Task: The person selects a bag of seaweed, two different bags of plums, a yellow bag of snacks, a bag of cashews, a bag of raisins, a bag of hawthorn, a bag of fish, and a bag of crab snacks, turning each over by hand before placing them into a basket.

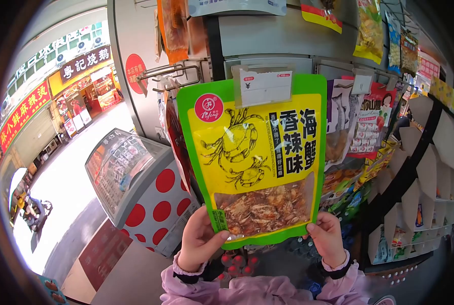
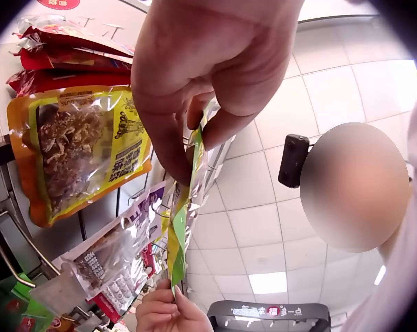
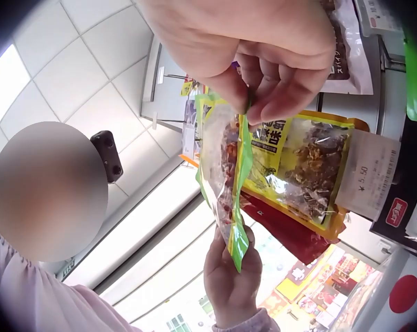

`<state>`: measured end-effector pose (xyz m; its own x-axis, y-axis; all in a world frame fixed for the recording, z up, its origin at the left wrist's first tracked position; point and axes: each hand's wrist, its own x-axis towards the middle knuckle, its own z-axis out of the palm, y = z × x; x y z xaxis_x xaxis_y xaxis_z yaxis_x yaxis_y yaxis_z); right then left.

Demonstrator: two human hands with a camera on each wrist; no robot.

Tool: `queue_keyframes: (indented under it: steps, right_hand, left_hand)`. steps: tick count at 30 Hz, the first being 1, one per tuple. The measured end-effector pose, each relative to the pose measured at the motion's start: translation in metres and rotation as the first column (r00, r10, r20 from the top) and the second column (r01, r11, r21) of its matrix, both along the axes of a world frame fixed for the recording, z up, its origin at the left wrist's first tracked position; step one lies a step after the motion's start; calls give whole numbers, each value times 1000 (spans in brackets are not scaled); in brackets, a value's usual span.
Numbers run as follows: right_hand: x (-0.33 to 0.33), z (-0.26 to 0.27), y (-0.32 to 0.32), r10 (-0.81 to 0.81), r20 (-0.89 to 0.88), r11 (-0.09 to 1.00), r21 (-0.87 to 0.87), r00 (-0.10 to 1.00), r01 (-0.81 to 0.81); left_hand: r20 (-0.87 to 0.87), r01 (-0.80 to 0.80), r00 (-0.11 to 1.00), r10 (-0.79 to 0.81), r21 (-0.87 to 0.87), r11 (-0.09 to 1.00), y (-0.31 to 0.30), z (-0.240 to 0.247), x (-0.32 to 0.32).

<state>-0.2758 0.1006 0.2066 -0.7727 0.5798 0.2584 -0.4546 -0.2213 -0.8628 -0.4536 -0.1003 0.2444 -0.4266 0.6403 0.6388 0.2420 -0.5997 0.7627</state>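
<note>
A yellow snack bag with a green border (image 1: pixel 260 152) fills the middle of the head view, upright, with drawn crabs and a clear window showing brown pieces. My left hand (image 1: pixel 200 241) pinches its lower left corner, thumb on the front. At the lower right corner, my right hand (image 1: pixel 327 240) pinches the edge between thumb and fingers. A price tag holder (image 1: pixel 263 87) overlaps the bag's top edge. In the left wrist view the bag (image 2: pixel 180 228) appears edge-on below the left hand (image 2: pixel 212 76). The right wrist view shows the right hand (image 3: pixel 257 62) gripping the bag's green edge (image 3: pixel 244 166).
A glass-topped freezer with red dots (image 1: pixel 161 195) stands at the left, beside the street. Metal hooks (image 1: pixel 171 75) hold hanging snack bags around the held one. An orange-edged snack bag (image 2: pixel 80 149) hangs close by the left hand. Shelves (image 1: pixel 415 213) stand at the right.
</note>
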Motion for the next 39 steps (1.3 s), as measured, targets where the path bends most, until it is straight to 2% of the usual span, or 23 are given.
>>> queue_keyframes:
  steps: [7,14,22,26,29,33,37,39]
  right_hand:
    - [4,-1,0,42,29,999,6,999,-42]
    - [5,-4,2,96,15,995,-3,995,-96]
    - [-9,-2,5,91,80,996,-22,993,-90]
    - [-19,-5,11,112,119,989,-107,986,-100]
    - [-28,-10,15,116,94,989,-101,989,-107]
    - [-30,-13,13,155,65,985,-83,986,-149]
    - [-18,-10,6,158,126,987,-62,979,-152]
    - [-10,-15,8,183,70,983,-36,981,-181]
  left_hand:
    - [34,38,999,-39,9,999,-3,-1,2]
    - [67,10,998,-10,-5,1000,-2,-7,2]
    - [84,-15,996,14,6,1000,5,-11,-7]
    - [97,-90,991,91,-17,996,8,-11,-6]
    - [97,-157,983,157,-3,988,12,-16,-8]
    - [74,-256,963,261,-66,964,12,-20,-8]
    - [43,-378,924,381,-72,923,12,-21,-1]
    - [56,-405,912,407,-50,913,11,-27,1]
